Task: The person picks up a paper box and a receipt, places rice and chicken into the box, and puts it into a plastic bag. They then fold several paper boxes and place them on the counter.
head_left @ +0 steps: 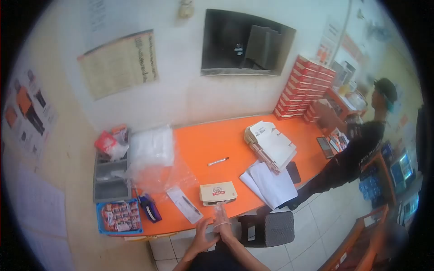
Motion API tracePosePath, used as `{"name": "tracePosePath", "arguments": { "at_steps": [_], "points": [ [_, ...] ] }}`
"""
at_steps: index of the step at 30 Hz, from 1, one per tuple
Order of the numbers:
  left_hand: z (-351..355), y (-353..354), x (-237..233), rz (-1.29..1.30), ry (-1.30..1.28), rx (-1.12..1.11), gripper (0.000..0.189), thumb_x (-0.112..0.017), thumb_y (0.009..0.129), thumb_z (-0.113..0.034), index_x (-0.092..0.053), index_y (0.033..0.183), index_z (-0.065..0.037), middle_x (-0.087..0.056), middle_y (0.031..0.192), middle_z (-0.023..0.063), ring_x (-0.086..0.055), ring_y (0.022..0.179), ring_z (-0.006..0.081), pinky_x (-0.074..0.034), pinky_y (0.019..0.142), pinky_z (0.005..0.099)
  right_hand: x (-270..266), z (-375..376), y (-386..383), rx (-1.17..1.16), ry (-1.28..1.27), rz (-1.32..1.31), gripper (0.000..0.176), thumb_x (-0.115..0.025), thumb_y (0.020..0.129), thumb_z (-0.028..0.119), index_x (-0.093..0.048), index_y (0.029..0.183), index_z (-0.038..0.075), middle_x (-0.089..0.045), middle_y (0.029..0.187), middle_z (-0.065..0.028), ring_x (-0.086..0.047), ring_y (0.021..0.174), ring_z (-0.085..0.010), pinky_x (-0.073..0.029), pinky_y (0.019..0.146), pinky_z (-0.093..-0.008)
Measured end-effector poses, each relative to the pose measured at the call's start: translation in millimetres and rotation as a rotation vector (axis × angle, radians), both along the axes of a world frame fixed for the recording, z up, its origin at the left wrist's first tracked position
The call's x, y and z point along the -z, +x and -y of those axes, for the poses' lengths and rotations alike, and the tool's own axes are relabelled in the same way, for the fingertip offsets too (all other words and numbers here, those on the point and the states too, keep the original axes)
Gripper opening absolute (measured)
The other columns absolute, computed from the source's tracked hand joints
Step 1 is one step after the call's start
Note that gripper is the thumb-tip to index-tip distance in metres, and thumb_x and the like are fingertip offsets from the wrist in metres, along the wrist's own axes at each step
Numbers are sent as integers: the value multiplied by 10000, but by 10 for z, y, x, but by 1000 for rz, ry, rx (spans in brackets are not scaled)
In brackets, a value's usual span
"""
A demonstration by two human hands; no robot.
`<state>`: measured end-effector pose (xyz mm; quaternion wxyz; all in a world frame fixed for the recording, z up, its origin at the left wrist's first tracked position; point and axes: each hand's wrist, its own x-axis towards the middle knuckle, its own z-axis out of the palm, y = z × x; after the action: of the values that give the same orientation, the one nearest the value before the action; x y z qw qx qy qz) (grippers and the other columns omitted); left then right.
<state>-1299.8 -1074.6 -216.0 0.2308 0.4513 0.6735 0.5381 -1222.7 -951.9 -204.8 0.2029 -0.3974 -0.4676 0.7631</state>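
Sheet point(183, 203) lay left. Your left hand point(204, 238) was half-curled; box point(219, 192) sat on the table just ahead; your right hand point(224, 229) was extended. Couldn't tell if either gripped anything. Step looked like fingers working together; taking the box would've called for parting them.

The orange desk point(196, 141) looks smooth, with a faint sheen. The small box point(218, 193) looks like matt cardboard; the bags point(153, 151) are translucent, crinkled, glossy plastic. The dark stool point(279, 229) has a rough-textured seat, the loose sheets point(273, 183) matt paper.
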Motion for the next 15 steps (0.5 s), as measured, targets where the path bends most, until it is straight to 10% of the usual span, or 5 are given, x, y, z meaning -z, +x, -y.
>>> {"name": "tracePosePath", "arguments": {
  "at_steps": [8,11,15],
  "points": [
    [-904,-294,-156,-40,-30,-211,330,-724,801,-65,-582,1098,-60,-601,772,72,-591,677,192,-496,617,309,-15,-170,88,-181,632,86,588,-348,1061,372,-252,1524,23,-351,1518,-211,-381,1364,-247,-306,1115,-327],
    [-1163,-492,-33,2,-13,-243,222,-718,809,-69,-611,1003,-55,-594,719,77,-597,640,201,-489,586,325,-278,-487,349,-637,418,222,539,-409,1048,335,-373,1458,-12,-443,1455,-218,-417,1352,-256,-302,1121,-331],
    [-1424,-999,32,-73,-83,-527,130,-678,819,-33,-611,931,-34,-593,737,74,-594,683,162,-494,600,310,-933,-863,647,-670,405,-39,511,-551,988,306,-461,1403,22,-532,1363,-182,-492,1270,-259,-377,1069,-363]
  ]
}}
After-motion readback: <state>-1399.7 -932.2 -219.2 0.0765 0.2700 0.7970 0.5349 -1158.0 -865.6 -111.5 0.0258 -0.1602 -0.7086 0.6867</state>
